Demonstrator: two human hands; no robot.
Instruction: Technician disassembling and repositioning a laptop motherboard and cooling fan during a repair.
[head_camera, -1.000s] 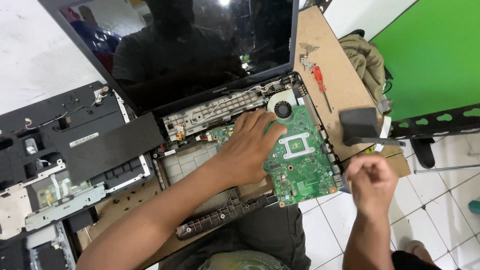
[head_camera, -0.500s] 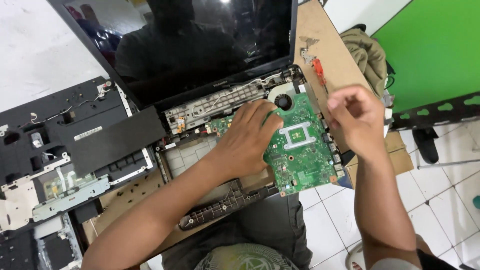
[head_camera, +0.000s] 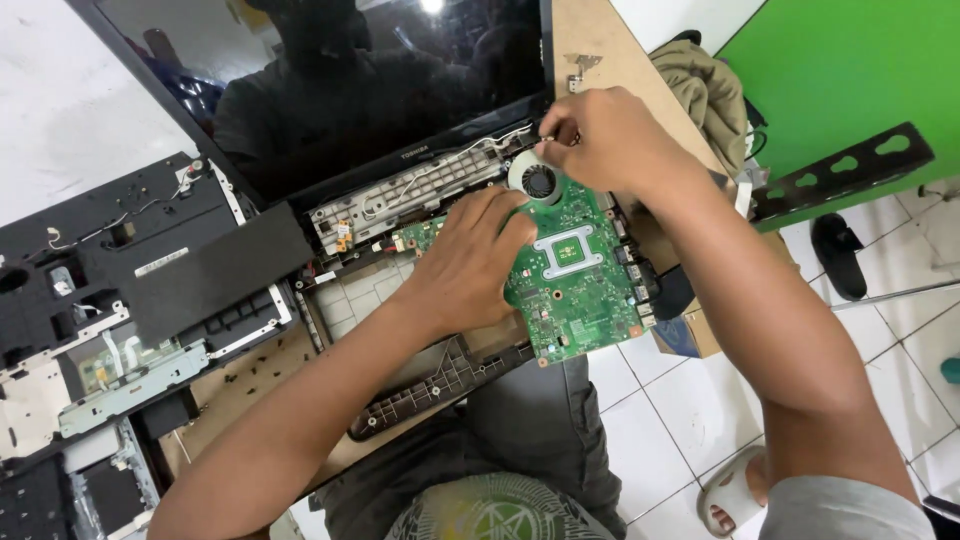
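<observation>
Green motherboard (head_camera: 572, 270) is being pinned flat by the left hand (head_camera: 470, 262). Right hand (head_camera: 600, 135) is pinching something small by the fan (head_camera: 538, 180); best pulling it straight, gently.

White tiled floor (head_camera: 660, 420) under a brown wooden table (head_camera: 600, 40); a bright green panel (head_camera: 850, 70) stands at right.

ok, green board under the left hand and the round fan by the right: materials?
Green circuit board: looks like rigid laminate with a matte green coating, dotted with small soldered parts and a pale square socket frame. Fan: probably moulded plastic, whitish ring around dark blades; could be painted metal. Left hand presses the board; right hand pinches beside the fan.
</observation>
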